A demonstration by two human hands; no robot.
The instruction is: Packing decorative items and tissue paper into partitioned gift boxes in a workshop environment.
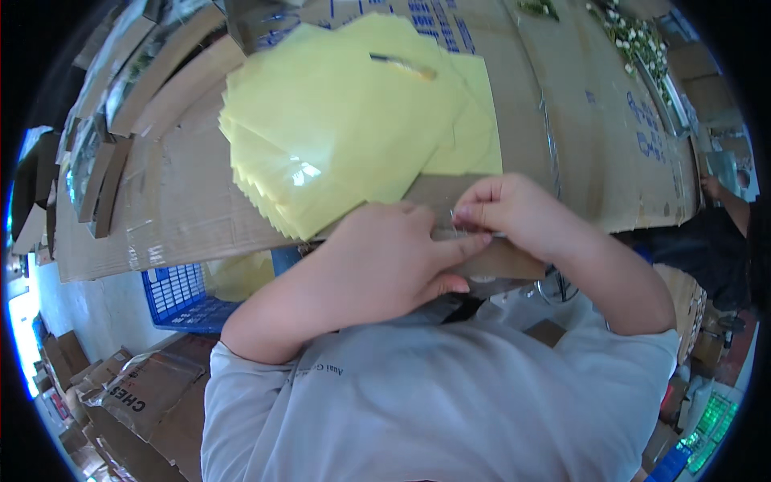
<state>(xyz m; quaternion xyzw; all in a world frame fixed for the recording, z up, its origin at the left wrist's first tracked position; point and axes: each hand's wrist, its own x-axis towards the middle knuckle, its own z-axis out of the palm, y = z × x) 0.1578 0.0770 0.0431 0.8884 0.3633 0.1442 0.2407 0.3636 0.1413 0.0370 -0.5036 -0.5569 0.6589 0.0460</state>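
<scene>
At the near edge of the cardboard-covered table (201, 181), my two hands are close together. My left hand (389, 257) reaches across with its index finger stretched toward the right hand and its thumb apart below; its other fingers are partly hidden. My right hand (507, 210) is closed in a pinch, thumb against fingers, just above the left fingertip. Whatever it pinches is too small to make out. Just beyond both hands lies a fanned pile of glossy yellow sheets (345, 104). On top rests a thin brush-like tool (405, 66) with one dark end.
Below the table's left side stands a blue plastic basket (173, 293) with yellow sheets in it. White-flowered sprigs (638, 40) lie at the far right. Cardboard strips (173, 80) line the left. Another person (695, 249) is at the right edge. Flattened cartons (144, 394) lie at lower left.
</scene>
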